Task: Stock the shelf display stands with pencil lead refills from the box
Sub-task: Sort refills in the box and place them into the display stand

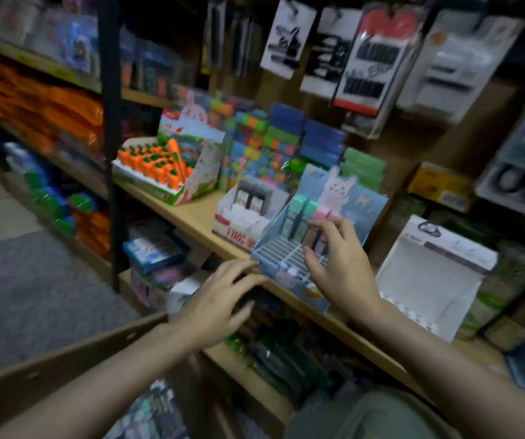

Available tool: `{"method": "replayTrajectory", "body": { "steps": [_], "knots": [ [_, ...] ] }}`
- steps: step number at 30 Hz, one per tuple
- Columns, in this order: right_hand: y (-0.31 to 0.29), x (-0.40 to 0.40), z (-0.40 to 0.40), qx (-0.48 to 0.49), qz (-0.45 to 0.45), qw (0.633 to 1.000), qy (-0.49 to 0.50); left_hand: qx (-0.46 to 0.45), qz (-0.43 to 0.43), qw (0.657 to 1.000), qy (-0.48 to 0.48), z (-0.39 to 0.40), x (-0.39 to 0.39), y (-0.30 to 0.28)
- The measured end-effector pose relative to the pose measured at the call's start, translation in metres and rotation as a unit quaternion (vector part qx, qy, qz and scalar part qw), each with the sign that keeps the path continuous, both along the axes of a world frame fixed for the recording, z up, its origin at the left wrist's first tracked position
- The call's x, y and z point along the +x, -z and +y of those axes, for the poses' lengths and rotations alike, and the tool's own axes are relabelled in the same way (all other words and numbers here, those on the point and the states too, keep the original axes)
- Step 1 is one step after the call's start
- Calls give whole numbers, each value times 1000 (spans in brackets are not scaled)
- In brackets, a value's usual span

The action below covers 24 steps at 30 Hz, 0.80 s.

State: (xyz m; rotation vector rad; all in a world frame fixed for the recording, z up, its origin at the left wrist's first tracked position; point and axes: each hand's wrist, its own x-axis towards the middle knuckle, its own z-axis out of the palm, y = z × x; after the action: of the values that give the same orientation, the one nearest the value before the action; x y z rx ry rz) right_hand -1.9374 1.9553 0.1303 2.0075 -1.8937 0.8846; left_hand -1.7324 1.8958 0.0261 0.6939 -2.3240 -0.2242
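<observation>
On shelf edge, your left hand (223,299) lay open, steadying blue display stand (289,248); right hand (337,258) pinched pink refill (319,229). Seat it squarely in slot.

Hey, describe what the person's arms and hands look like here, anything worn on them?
Both forearms are bare right down to the frame edge: no sleeves in view. The left hand and the right hand wear no gloves, and no rings, watch or bracelets show. The picture is blurred, so small details could be missed.
</observation>
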Motion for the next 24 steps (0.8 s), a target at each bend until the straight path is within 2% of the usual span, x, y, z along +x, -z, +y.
{"method": "replayTrajectory", "body": {
  "steps": [3, 6, 9, 11, 13, 15, 17, 19, 24],
  "knots": [
    [29, 52, 5, 155, -13, 978, -140, 146, 12, 986, -76, 9, 35, 26],
    [75, 103, 0, 330, 52, 907, -256, 315, -21, 930, -190, 20, 83, 73],
    [139, 137, -8, 449, 80, 849, -266, 444, 17, 830, -338, 42, 130, 132],
    [187, 153, -13, 505, 71, 825, -244, 482, 58, 769, -416, 60, 150, 169],
    [229, 164, -15, 531, 52, 816, -222, 506, 73, 725, -461, 76, 159, 200],
    [264, 172, -15, 553, 24, 807, -208, 526, 78, 695, -483, 89, 160, 224],
    [294, 179, -14, 576, 11, 794, -195, 522, 61, 702, -481, 96, 157, 244],
    [319, 185, -16, 587, -7, 789, -179, 496, 13, 732, -467, 97, 152, 260],
    [359, 205, -30, 538, -64, 831, -124, 441, -87, 798, -400, 81, 141, 291]
  ]
}}
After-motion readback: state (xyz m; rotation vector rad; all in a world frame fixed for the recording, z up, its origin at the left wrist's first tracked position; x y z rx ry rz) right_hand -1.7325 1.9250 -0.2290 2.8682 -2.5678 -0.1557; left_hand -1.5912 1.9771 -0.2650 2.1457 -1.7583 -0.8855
